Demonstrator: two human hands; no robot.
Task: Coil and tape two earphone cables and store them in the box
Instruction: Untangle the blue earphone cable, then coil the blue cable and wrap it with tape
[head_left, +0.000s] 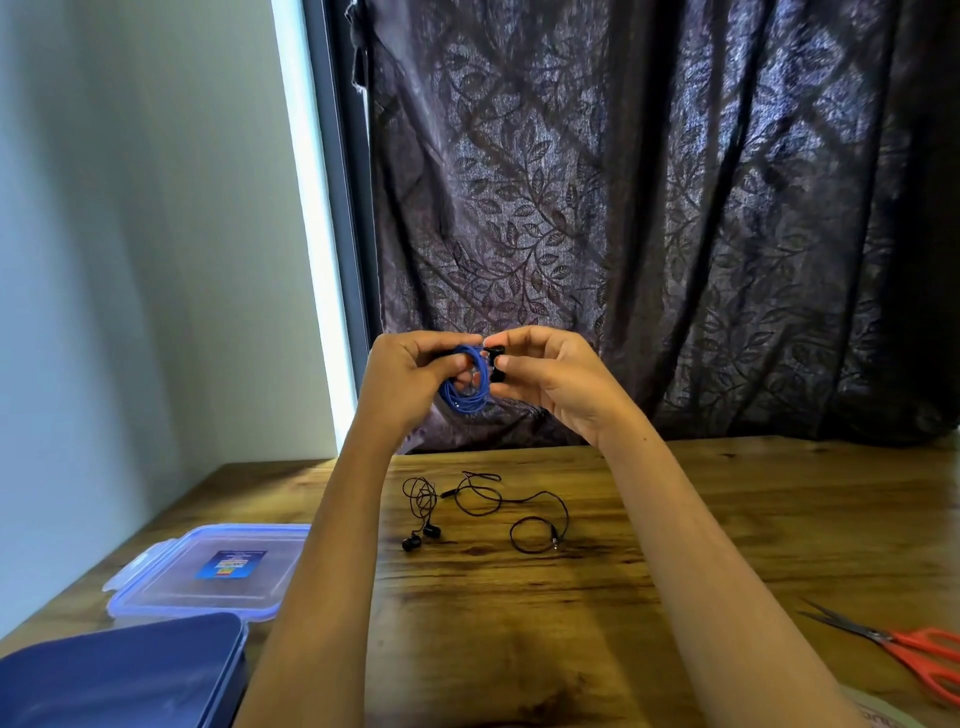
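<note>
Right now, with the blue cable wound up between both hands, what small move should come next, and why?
Probably the right hand should lay the black earbuds it pinches against the blue coil, so the left hand can clamp everything. The coil looks fully wound but shows no tape, and the right hand must be free for taping.

Left hand (410, 371) and right hand (545, 379) raised, fingers curled, pinching.

The left hand (402, 376) and right hand (553, 382) are bare, forearms (322, 545) likewise.
</note>
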